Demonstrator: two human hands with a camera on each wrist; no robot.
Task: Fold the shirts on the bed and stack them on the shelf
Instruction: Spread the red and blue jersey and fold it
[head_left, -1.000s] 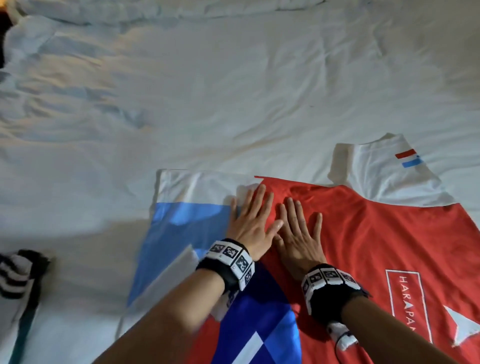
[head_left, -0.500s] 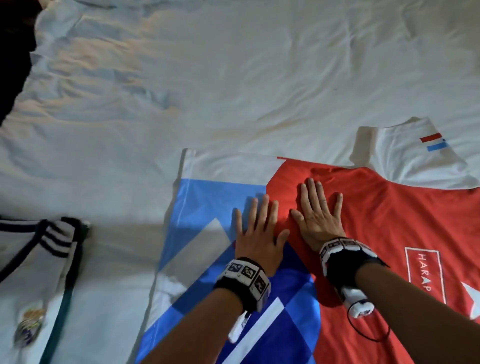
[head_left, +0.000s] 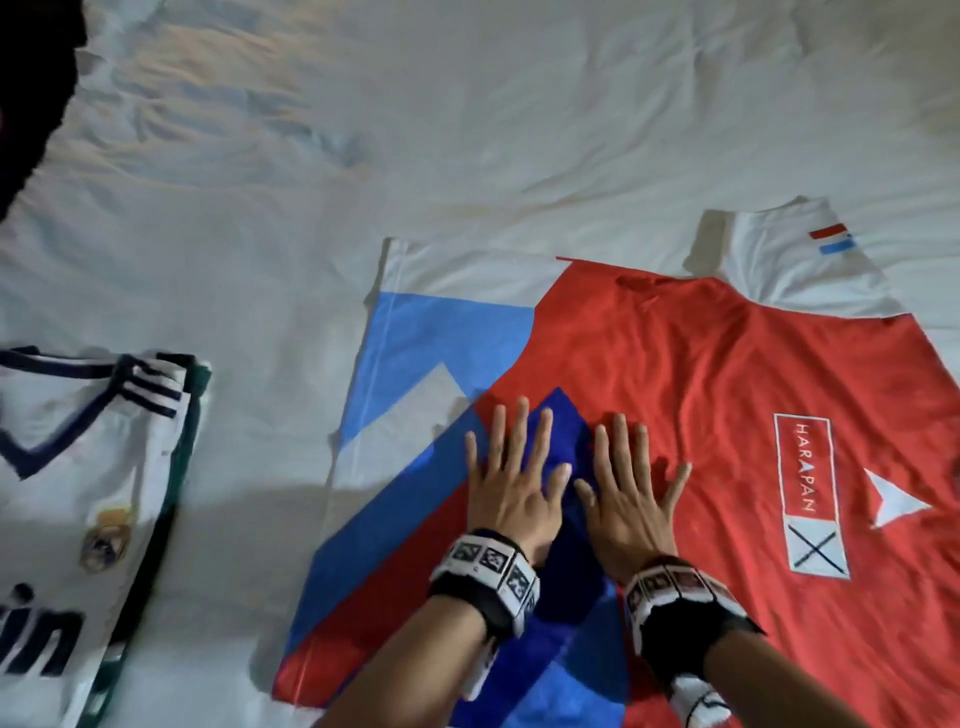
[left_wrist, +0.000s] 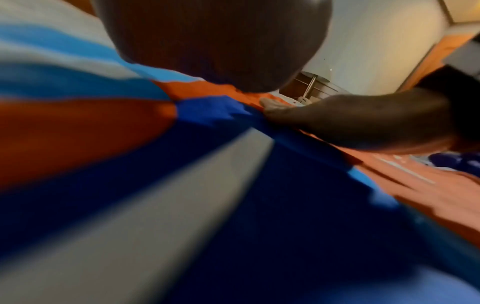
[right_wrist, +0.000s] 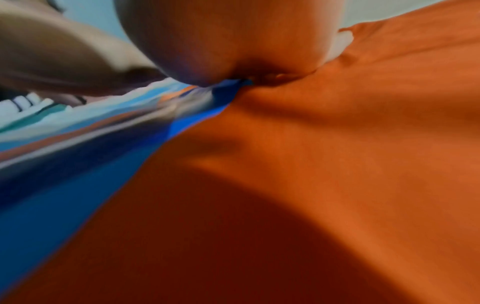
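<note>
A red, blue and white shirt (head_left: 701, 374) lies flat on the white bed, one white sleeve (head_left: 800, 265) sticking out at the far right. My left hand (head_left: 511, 467) presses flat on its dark blue patch, fingers straight and spread. Beside it, my right hand (head_left: 626, 478) lies flat on the red cloth, thumbs almost touching. Both wrist views are blurred and show only palm heels on the shirt (left_wrist: 78, 131) (right_wrist: 337, 164). A white football shirt (head_left: 88, 499) with dark stripes and a crest lies at the left edge.
The white bed sheet (head_left: 467, 130) stretches wrinkled beyond the shirts. A dark shape (head_left: 31, 93) fills the top left corner. In the left wrist view a lamp stem (left_wrist: 310, 84) and wooden furniture (left_wrist: 446, 53) stand past the bed.
Both flat hands have slid along the shirt toward me, from the white and red upper edge down to the dark blue patch. The view has shifted, showing more of the white football shirt.
</note>
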